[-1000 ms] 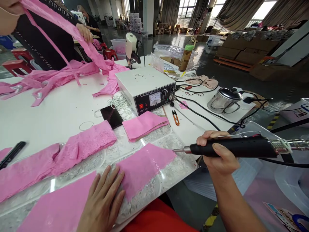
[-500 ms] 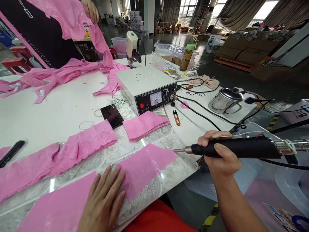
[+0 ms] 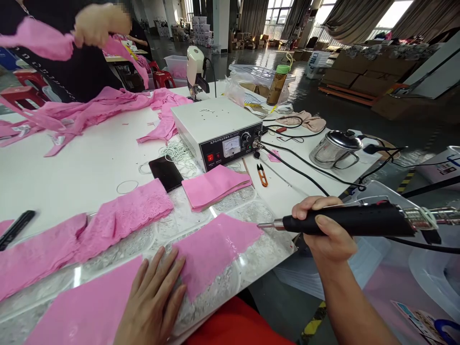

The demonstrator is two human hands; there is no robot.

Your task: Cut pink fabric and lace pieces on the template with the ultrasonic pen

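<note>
My right hand (image 3: 325, 227) is wrapped round a black handheld ultrasonic welding gun (image 3: 359, 219). Its metal tip points left and reaches the right corner of a pink fabric piece (image 3: 215, 251) lying on the clear-covered table. My left hand (image 3: 154, 292) lies flat with fingers spread, at that piece's left edge and over the right end of another pink fabric piece (image 3: 86, 306). Behind them are a folded pink stack (image 3: 215, 184) and a strip of layered pink lace cloth (image 3: 118, 211). The grey control box (image 3: 230, 141) stands at the back with a red light lit.
Orange thread snips (image 3: 262, 176), a phone (image 3: 166, 173), a black marker (image 3: 16, 229) and a lidded steel mug (image 3: 336, 148) lie about the table. Black cables run along the right side. Across the table, a person's hand (image 3: 100, 26) holds pink garments above a pile.
Across the table, the other person's hand has shifted left and the pink garment with it. My hands, the gun and the fabric pieces have barely moved.
</note>
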